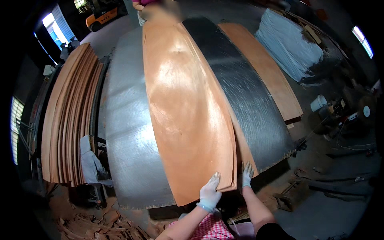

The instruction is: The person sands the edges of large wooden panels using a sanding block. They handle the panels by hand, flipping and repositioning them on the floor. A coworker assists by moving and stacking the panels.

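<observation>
A long, thin stack of orange-brown wood veneer sheets (184, 116) lies lengthwise on a dark, shiny table top (128, 160). My left hand (210, 193), in a white glove, grips the stack's near edge close to its right corner; some of its fingers are hidden. Another veneer sheet (243, 156) shows along the stack's right side, partly beneath it. On that sheet's near end rests my right hand (247, 176), also gloved, with its fingers stretched out. At the far end of the veneer stands another person (142, 8) with a gloved hand near the corner.
More veneer (264, 68) lies along the table's right side. At the left, several curved sheets (66, 124) stand on edge, with a grey cloth (93, 162) beside them. Scraps (100, 226) litter the floor. Behind are a wrapped stack (286, 44), a bucket (319, 103) and an orange forklift (102, 17).
</observation>
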Demonstrator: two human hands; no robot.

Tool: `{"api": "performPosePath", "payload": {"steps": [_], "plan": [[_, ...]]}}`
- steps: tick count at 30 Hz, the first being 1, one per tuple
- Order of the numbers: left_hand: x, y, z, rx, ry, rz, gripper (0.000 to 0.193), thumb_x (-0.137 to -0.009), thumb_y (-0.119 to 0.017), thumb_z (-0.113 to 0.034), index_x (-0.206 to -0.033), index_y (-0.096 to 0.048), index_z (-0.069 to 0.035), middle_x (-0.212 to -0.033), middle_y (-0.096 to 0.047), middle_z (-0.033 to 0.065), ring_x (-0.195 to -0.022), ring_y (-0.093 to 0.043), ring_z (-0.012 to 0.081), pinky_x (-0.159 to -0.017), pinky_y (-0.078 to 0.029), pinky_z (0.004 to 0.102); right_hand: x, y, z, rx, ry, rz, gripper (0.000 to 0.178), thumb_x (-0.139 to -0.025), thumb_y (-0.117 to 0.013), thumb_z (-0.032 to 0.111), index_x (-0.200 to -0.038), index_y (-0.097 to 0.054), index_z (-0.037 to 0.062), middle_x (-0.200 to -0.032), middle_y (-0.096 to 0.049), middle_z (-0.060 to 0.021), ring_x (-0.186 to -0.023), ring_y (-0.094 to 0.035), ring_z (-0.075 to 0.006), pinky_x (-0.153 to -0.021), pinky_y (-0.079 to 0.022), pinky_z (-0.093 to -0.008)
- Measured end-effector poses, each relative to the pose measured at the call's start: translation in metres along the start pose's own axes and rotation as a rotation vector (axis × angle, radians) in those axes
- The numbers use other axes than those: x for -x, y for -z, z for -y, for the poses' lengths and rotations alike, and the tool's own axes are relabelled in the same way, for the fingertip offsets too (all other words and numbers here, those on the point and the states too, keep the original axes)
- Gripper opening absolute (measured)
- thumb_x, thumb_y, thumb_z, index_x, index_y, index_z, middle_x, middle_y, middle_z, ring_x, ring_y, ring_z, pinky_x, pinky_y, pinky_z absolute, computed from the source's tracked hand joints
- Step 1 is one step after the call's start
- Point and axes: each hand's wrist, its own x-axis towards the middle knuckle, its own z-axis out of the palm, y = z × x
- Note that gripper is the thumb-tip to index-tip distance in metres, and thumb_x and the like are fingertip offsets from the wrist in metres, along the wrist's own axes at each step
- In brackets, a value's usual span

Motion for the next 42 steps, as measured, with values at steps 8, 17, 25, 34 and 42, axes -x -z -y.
{"api": "performPosePath", "payload": {"steps": [8,17,25,34,42], "plan": [[-0.006,0.020,0.004,0.001,-0.047,-0.005,0.049,-0.084,-0.065,-0.024,-0.127,-0.055,-0.003,-0.135,-0.051,0.0191,-0.129,-0.044,0.0351,-0.108,-0.034,0.0435,0.000,0.060,-0.058,-0.873,-0.048,-0.193,0.036,-0.091,-0.052,0.003,-0.127,-0.053,-0.0045,-0.124,-0.059,-0.0183,-0.111,-0.058,-0.0287,-0.099,-0.043,-0.0351],[0.061,0.093,0.134,0.425,0.979,0.059,0.051,-0.073,-0.082,-0.035,-0.108,-0.066,-0.001,-0.092,-0.070,0.0116,-0.078,-0.066,0.0187,-0.071,-0.053,0.0332,-0.050,0.101,-0.035,-0.759,-0.232,0.276,0.068,-0.086,-0.068,0.042,-0.129,-0.050,-0.0069,-0.124,-0.060,-0.0205,-0.115,-0.057,-0.0300,-0.099,-0.042,-0.0369],[0.060,0.123,0.090,0.338,0.625,0.097,0.047,-0.080,-0.066,-0.045,-0.110,-0.066,-0.010,-0.104,-0.067,0.0206,-0.096,-0.063,0.0373,-0.084,-0.049,0.0418,-0.020,0.117,-0.052,-1.122,0.003,0.292,0.044,-0.086,-0.071,0.023,-0.117,-0.060,-0.0070,-0.107,-0.066,-0.0118,-0.092,-0.062,-0.0208,-0.085,-0.049,-0.0338],[0.109,0.327,0.116,0.356,0.552,0.008,0.038,-0.073,-0.070,-0.038,-0.092,-0.071,-0.006,-0.082,-0.069,0.0193,-0.078,-0.065,0.0357,-0.073,-0.050,0.0417,0.106,0.171,0.164,-0.897,-0.005,0.198,0.043,-0.087,-0.068,0.044,-0.085,-0.062,0.0023,-0.070,-0.049,0.0005,-0.062,-0.040,-0.0122,-0.053,-0.035,-0.0301],[0.155,0.519,0.234,0.203,0.600,-0.152,0.040,-0.067,-0.073,-0.039,-0.083,-0.072,-0.003,-0.082,-0.069,0.0209,-0.075,-0.067,0.0348,-0.068,-0.051,0.0429,0.151,0.137,0.427,-1.545,0.134,0.281,0.027,-0.090,-0.068,0.019,-0.105,-0.058,-0.0015,-0.093,-0.065,-0.0081,-0.079,-0.061,-0.0174,-0.069,-0.051,-0.0311]]}}
